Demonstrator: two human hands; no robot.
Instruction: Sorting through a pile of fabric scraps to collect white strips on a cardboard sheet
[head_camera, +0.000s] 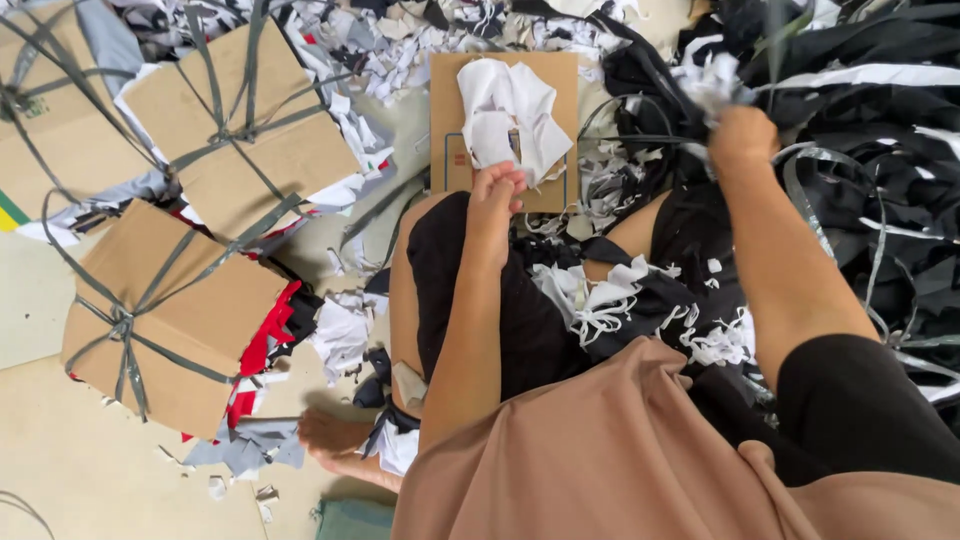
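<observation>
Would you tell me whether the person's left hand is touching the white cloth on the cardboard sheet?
Touching. The head view shows the left hand with its fingertips pressed onto the lower edge of the white cloth lying on the cardboard sheet.

Left hand (497, 190) presses white cloth (510, 115) onto cardboard sheet (450, 110); right hand (742, 135) grips white scraps (712, 82).

- Three strapped cardboard bundles (180, 320), stacked at left.
- Black fabric pile (880, 170), at right.
- Mixed cloth scraps (400, 40) littering the floor (60, 470).
</observation>
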